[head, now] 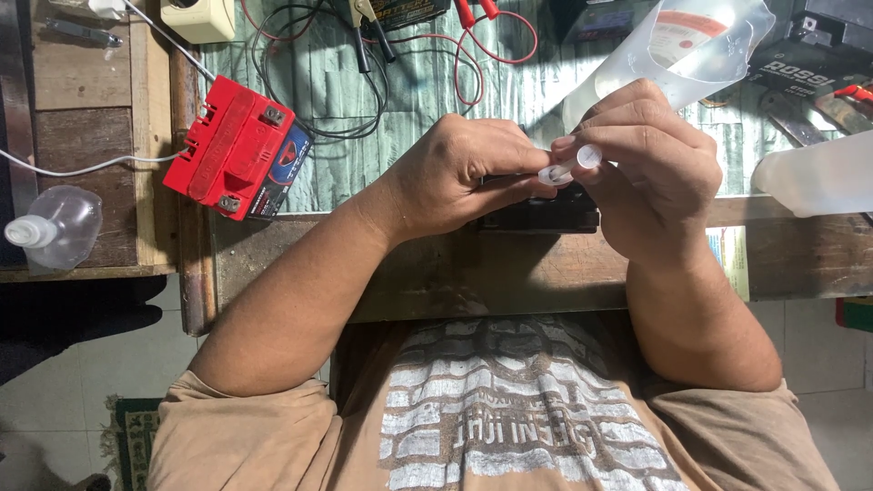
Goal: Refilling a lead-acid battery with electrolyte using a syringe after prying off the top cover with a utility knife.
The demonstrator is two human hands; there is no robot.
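Note:
My left hand (459, 173) and my right hand (650, 164) meet over the front edge of the workbench (436, 273). Between their fingertips is a small clear plastic cap or nozzle (568, 165), pinched by both. My right hand also holds a translucent plastic bottle (677, 50) that tilts up and away toward the back. A black battery (546, 214) lies under my hands and is mostly hidden by them.
A red battery (238, 145) sits at the left of the bench, with black and red cables (364, 82) behind it. An empty clear bottle (55, 227) lies at far left. Another translucent container (814, 177) is at the right, a black battery (805, 64) behind it.

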